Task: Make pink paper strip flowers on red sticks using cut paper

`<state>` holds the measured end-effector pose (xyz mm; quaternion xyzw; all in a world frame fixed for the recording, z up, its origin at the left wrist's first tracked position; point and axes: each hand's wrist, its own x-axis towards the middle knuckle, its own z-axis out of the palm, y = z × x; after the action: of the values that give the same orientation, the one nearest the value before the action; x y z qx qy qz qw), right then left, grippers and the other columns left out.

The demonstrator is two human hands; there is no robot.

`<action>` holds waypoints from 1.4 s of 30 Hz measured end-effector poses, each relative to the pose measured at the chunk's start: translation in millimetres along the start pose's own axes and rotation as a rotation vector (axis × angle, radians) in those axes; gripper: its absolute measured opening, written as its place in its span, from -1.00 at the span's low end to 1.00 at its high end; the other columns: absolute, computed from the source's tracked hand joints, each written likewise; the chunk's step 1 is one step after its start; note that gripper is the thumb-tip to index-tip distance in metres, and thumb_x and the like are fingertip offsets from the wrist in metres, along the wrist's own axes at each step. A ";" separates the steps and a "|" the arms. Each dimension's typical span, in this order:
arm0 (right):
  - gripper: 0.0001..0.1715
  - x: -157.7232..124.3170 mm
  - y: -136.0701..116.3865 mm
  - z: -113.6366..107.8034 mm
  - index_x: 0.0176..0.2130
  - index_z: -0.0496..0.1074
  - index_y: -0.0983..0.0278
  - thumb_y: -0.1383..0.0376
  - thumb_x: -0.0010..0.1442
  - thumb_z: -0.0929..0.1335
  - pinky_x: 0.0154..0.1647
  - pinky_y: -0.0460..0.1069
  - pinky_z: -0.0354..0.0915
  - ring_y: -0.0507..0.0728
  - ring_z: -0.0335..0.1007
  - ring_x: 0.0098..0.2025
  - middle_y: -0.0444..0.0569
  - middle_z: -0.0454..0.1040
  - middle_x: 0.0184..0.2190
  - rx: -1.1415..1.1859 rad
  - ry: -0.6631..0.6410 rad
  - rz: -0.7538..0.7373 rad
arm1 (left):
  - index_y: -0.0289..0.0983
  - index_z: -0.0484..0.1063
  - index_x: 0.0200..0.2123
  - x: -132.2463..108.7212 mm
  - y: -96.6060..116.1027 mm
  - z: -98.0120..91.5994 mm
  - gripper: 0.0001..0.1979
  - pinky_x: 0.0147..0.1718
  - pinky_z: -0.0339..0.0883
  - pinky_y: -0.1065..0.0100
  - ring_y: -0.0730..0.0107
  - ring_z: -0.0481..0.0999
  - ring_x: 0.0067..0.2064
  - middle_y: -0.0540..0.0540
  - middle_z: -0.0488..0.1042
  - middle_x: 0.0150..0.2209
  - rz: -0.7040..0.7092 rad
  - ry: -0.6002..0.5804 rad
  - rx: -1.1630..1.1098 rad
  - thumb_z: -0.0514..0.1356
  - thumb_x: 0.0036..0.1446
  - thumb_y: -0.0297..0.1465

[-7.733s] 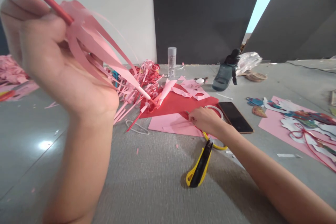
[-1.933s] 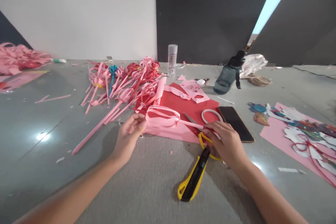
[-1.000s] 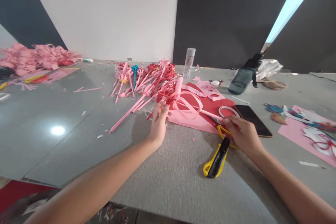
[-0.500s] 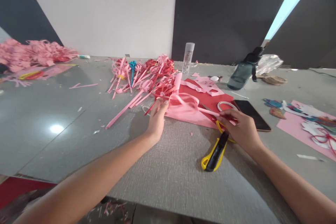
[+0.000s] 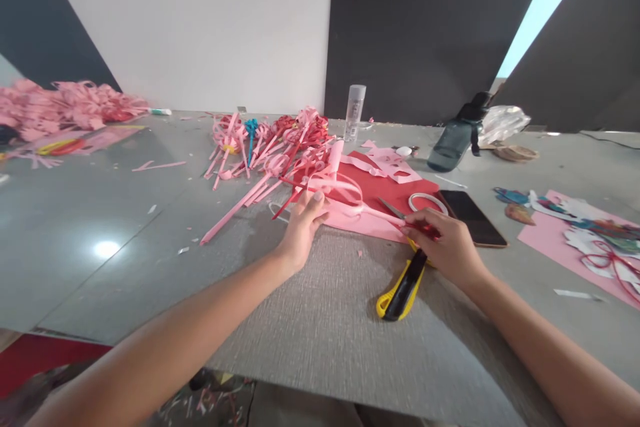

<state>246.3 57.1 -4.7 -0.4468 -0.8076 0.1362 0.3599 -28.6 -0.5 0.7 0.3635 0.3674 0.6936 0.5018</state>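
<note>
Between my hands is a pink paper-strip flower (image 5: 345, 193) with several loops and a rolled stem. My left hand (image 5: 303, 227) is closed at the loop end, thumb on the paper strips. At the stem's far end, my right hand (image 5: 445, 237) pinches it between thumb and fingers. A pair of scissors (image 5: 393, 209) lies under the stem, its handles partly hidden by my right hand. Just below is a yellow and black utility knife (image 5: 406, 285). Pink and red paper sheets (image 5: 387, 190) lie behind the flower.
Finished paper flowers (image 5: 280, 147) are heaped behind my left hand. To the right are a white ring (image 5: 414, 200), a phone (image 5: 473, 217), a dark bottle (image 5: 450, 143) and a pink sheet with scraps (image 5: 543, 237). A clear tube (image 5: 355, 113) stands near the wall.
The flower and my right hand have shifted slightly left. My left thumb now rests over the loops. The view has turned a little, moving the surroundings slightly.
</note>
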 end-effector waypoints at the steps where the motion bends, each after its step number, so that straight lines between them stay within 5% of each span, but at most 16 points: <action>1: -0.75 -0.1 -0.3 -0.7 -0.23 0.56 0.20 0.10 0.30 0.37 -0.25 0.04 0.35 0.16 0.52 -0.30 -0.02 0.63 -0.29 0.000 -0.026 -0.012 | -0.16 0.49 -0.18 0.1 -0.1 0.3 -0.53 -0.03 0.38 0.23 0.13 0.48 0.09 -0.15 0.51 0.02 -0.004 0.000 -0.003 0.42 0.01 0.03; 9: -0.70 1.5 -4.9 -4.1 -0.22 0.55 0.22 0.13 0.38 0.29 -0.28 0.01 0.30 0.14 0.49 -0.33 -0.04 0.61 -0.35 0.004 -0.113 -0.035 | -0.19 0.44 -0.30 1.3 3.6 0.8 -0.56 -0.09 0.33 0.33 0.30 0.49 -0.08 -0.04 0.49 -0.18 -0.064 0.004 -0.104 0.52 -0.07 -0.09; 17: -0.72 1.4 -4.1 -2.1 -0.16 0.59 0.21 0.13 0.36 0.34 -0.24 0.01 0.30 0.14 0.49 -0.28 -0.03 0.62 -0.26 0.049 -0.125 -0.006 | -0.21 0.43 -0.31 3.0 3.0 -1.1 -0.57 -0.09 0.30 0.29 0.22 0.53 -0.05 -0.05 0.53 -0.22 -0.133 0.011 -0.107 0.53 -0.07 -0.12; 26: -0.68 1.5 -2.5 -3.6 -0.20 0.56 0.23 0.19 0.39 0.26 -0.21 0.03 0.31 0.16 0.51 -0.24 -0.01 0.63 -0.26 0.000 -0.134 -0.035 | -0.22 0.49 -0.30 3.7 2.3 -2.4 -0.61 -0.15 0.34 0.35 0.30 0.53 -0.12 -0.07 0.56 -0.24 -0.138 0.020 -0.071 0.50 -0.02 -0.11; 42: -0.90 1.1 4.0 0.8 -0.25 0.51 0.18 0.29 0.21 0.37 -0.25 0.03 0.31 0.14 0.45 -0.30 -0.05 0.59 -0.27 -0.032 -0.078 -0.022 | -0.20 0.50 -0.24 3.4 1.2 -3.8 -0.70 -0.16 0.36 0.33 0.33 0.50 -0.13 -0.06 0.55 -0.16 -0.127 0.014 -0.036 0.43 0.07 -0.17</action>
<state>247.8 60.3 -6.9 -0.4377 -0.8282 0.1367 0.3223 -33.3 2.0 0.4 0.3253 0.3807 0.6696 0.5485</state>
